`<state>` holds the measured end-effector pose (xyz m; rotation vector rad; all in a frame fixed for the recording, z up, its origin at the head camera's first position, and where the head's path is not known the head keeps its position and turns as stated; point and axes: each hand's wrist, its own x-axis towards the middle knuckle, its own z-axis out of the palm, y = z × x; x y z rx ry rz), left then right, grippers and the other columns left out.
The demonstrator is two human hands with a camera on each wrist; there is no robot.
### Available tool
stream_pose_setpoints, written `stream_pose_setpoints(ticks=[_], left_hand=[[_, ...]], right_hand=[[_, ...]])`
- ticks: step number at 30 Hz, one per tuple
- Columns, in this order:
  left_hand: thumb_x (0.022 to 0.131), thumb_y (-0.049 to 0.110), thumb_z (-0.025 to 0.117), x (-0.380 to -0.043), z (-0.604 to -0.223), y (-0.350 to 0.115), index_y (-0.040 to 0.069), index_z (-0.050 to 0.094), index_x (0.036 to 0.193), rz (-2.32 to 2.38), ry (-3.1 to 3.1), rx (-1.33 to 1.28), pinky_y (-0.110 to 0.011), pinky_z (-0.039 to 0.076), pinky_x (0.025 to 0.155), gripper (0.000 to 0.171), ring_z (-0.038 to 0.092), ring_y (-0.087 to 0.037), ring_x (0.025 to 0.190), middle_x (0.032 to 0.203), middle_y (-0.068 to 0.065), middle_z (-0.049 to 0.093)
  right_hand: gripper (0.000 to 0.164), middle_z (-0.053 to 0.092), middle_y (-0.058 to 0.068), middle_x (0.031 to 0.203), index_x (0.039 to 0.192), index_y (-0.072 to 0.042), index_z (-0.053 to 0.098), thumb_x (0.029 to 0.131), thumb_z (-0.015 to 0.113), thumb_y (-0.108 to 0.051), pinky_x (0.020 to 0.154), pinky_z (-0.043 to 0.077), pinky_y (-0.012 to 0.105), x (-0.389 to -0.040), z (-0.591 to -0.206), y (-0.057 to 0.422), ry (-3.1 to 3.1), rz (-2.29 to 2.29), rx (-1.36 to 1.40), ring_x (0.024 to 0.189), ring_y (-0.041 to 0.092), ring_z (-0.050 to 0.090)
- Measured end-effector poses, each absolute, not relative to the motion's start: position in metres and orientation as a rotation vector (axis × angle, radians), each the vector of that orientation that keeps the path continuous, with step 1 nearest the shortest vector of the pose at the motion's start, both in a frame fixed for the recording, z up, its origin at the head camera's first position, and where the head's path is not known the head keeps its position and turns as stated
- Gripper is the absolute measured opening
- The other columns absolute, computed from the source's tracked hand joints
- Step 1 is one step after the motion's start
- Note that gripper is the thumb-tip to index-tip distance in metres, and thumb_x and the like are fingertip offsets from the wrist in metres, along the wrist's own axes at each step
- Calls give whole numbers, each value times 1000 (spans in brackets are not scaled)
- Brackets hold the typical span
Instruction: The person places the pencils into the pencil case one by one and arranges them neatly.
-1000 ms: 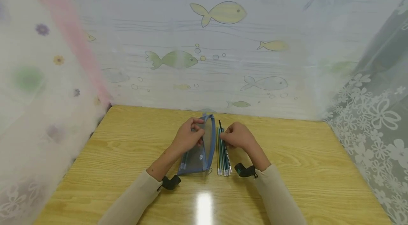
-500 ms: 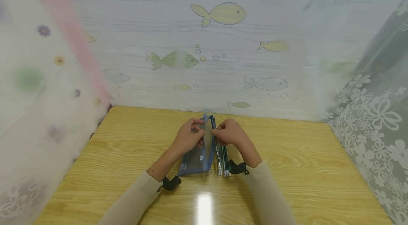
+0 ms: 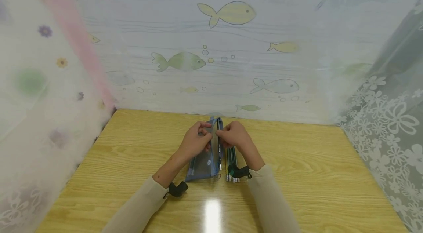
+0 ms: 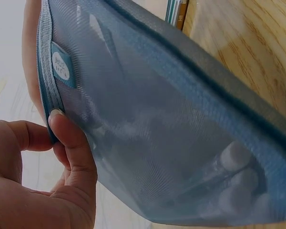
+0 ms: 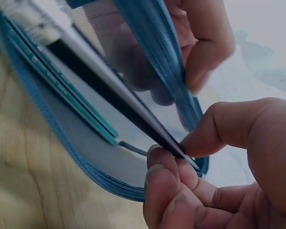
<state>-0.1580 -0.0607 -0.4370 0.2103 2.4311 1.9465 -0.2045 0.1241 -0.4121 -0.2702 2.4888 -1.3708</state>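
A blue-grey mesh pencil pouch lies on the table with its zip side open. My left hand pinches the pouch's zip edge between thumb and fingers, seen close up in the left wrist view. My right hand pinches a black-and-white pencil near one end, and the pencil lies along the pouch's opening. Green pencils show inside the opening in the right wrist view. White pencil ends show blurred through the mesh in the left wrist view.
A bundle of several pencils lies on the wooden table just right of the pouch, partly under my right wrist. A fish-patterned curtain hangs behind the table's far edge. Flowered curtains stand at both sides.
My right hand has moved left from the pencil bundle to the pouch, bringing the black-and-white pencil from the bundle into the pouch's opening. My left hand has kept its hold.
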Motion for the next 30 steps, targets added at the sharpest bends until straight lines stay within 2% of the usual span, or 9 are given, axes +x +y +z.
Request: stream_pose_setpoints(ticks=[6, 10, 19, 25, 30], left_hand=[[103, 8, 57, -158, -437, -60, 5, 56, 140, 1948, 2418, 203, -37, 59, 61, 37, 65, -23, 65, 89, -11, 63], [103, 8, 57, -158, -436, -60, 5, 56, 141, 1956, 2418, 204, -40, 60, 62, 38, 64, -23, 64, 90, -12, 63], [104, 7, 58, -158, -436, -61, 4, 57, 142, 1970, 2411, 219, -53, 60, 68, 38, 63, -24, 64, 91, -15, 64], [104, 8, 58, -157, -435, -61, 4, 57, 142, 1964, 2417, 228, -52, 60, 68, 38, 63, -24, 63, 89, -12, 63], [103, 8, 57, -158, -435, -62, 6, 57, 141, 1954, 2424, 221, -53, 60, 68, 38, 63, -24, 62, 89, -12, 64]], right_hand=[[34, 73, 7, 69, 71, -4, 75, 99, 69, -22, 61, 61, 33, -203, -415, 120, 2492, -1360, -267, 62, 19, 70], [34, 74, 8, 70, 73, -4, 76, 100, 68, -23, 62, 61, 38, -203, -416, 119, 2497, -1347, -280, 62, 21, 69], [32, 75, 8, 71, 77, -3, 78, 100, 67, -22, 59, 59, 32, -204, -418, 119, 2499, -1311, -283, 61, 20, 69], [31, 76, 8, 73, 83, -1, 81, 100, 67, -22, 63, 61, 33, -204, -416, 122, 2497, -1293, -286, 64, 19, 71], [33, 74, 6, 68, 80, -2, 81, 100, 64, -23, 64, 61, 36, -204, -417, 128, 2535, -1272, -315, 62, 19, 70]])
